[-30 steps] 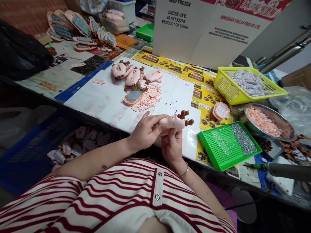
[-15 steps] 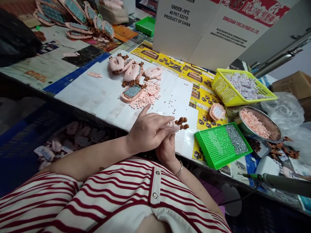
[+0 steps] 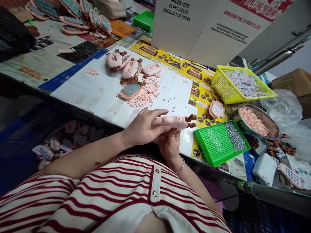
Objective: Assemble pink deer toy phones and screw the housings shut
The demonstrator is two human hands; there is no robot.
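Note:
A pale pink plastic toy casing with brown antler-like pieces (image 3: 178, 123) is held between both hands over the table's front edge. My left hand (image 3: 142, 126) is closed round its near end, with the thumb along its side. From below, my right hand (image 3: 170, 144) grips the casing with bent fingers, partly hidden behind it. Beyond the hands, similar pink casings (image 3: 131, 69) with brown pieces lie in a group on the white sheet (image 3: 77, 87). One opened half with a grey-blue panel (image 3: 131, 89) rests beside a heap of small pink pieces (image 3: 147, 94).
To the right stand a green tray of screws (image 3: 209, 145), a yellow basket (image 3: 228, 89) of small parts, and a metal bowl (image 3: 274, 129) with pink pieces. A powered screwdriver (image 3: 272, 194) lies at lower right. A white carton (image 3: 179, 38) stands behind. More casings (image 3: 73, 139) fill a blue crate at left.
The casing has come further out of my left hand's cover and shifted slightly right, showing more of its pink side. My left hand has drawn back to the left. The view has shifted a little.

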